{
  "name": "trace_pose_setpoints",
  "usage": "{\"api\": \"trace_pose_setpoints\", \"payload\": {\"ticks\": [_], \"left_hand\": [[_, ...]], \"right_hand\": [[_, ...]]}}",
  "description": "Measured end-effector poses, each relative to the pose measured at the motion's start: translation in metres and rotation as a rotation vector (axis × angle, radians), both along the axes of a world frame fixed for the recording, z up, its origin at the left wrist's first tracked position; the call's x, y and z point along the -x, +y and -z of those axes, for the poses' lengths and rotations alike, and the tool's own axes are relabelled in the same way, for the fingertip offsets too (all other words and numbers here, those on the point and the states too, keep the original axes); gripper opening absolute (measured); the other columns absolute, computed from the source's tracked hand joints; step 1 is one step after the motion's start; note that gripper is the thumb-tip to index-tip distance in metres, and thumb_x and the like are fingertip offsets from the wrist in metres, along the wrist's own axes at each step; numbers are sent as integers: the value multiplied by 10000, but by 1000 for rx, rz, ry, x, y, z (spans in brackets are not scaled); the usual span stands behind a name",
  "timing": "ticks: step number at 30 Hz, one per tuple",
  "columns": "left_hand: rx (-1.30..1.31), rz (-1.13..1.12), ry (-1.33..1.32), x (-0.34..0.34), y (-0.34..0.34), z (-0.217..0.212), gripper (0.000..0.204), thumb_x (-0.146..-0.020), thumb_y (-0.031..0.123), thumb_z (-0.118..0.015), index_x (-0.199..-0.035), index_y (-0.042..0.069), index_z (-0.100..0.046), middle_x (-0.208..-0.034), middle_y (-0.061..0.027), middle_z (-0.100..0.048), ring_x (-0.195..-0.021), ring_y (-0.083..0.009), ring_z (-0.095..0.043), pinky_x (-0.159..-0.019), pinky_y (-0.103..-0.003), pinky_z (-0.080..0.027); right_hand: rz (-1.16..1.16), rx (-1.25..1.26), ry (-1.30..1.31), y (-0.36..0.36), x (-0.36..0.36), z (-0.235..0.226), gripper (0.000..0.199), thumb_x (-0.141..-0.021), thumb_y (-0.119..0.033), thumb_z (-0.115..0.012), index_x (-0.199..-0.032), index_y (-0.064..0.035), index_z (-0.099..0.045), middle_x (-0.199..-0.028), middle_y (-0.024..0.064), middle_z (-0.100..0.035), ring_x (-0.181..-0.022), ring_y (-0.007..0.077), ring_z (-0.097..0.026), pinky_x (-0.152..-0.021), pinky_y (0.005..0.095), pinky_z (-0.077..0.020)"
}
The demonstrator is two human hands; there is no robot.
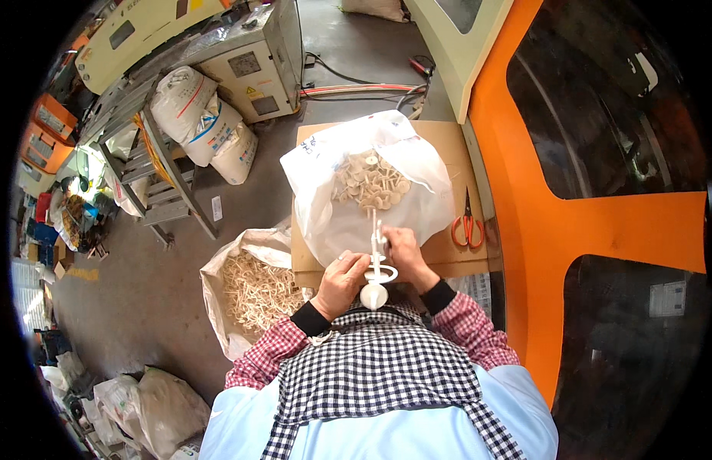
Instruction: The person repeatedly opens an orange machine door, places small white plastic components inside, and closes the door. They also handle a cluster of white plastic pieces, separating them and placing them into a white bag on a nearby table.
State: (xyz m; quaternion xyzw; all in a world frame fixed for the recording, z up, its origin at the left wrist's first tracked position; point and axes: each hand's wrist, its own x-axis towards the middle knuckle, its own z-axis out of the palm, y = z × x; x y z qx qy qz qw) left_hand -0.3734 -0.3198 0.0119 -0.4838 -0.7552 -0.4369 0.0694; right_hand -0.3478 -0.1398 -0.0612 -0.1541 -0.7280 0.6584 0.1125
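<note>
In front of my apron is a white moulded plastic piece (374, 296), with a round disc at its near end and a ring and thin stems further up. My left hand (340, 285) grips it from the left, fingers closed. Closed round its upper right side is my right hand (406, 251); some fingertips are hidden. Just beyond both hands, an open white plastic bag (306, 172) holds many off-white disc-headed parts (371, 182). The bag rests on a cardboard surface (457, 264). Orange-handled scissors (468, 231) lie on the cardboard to the right.
An open sack (218, 287) of thin off-white plastic scraps (260, 295) stands on the floor to my left. Further off are a metal step stand (160, 172), stacked white sacks (206, 126) and a grey cabinet (256, 69). An orange machine frame (524, 268) rises close on my right.
</note>
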Motion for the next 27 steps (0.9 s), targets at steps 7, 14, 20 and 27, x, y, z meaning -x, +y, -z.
{"api": "trace_pose_setpoints", "payload": {"ticks": [7,14,20,27], "left_hand": [[-307,-267,-803,1,9,12,117,-902,72,-541,-985,8,-592,-695,2,-564,-555,-66,-517,-514,-202,-416],[-313,-197,-1127,-1,5,9,146,-890,132,-583,-969,12,-606,-738,6,-590,-565,-30,-487,-496,-173,-391],[-298,-127,-1221,-5,5,14,174,-897,150,-577,-970,-5,-606,-727,3,-594,-569,-40,-507,-493,-177,-405],[-264,-124,-1200,-4,3,8,168,-916,150,-544,-923,-11,-593,-690,1,-574,-539,-51,-506,-489,-192,-410]], "right_hand": [[111,-333,-236,42,62,7,375,-899,-322,-508,-896,36,-618,-722,138,-625,-651,221,-606,-583,323,-469],[-487,-125,222,-5,-15,-76,248,-881,-141,-559,-1078,6,-594,-896,116,-605,-790,206,-580,-696,297,-467],[-413,-483,210,-10,-36,-102,271,-846,-108,-600,-1103,-24,-582,-797,135,-630,-696,230,-628,-633,300,-486],[-388,-768,272,7,-36,-91,152,-820,-137,-621,-935,-38,-623,-741,112,-607,-613,246,-582,-570,301,-472]]}}
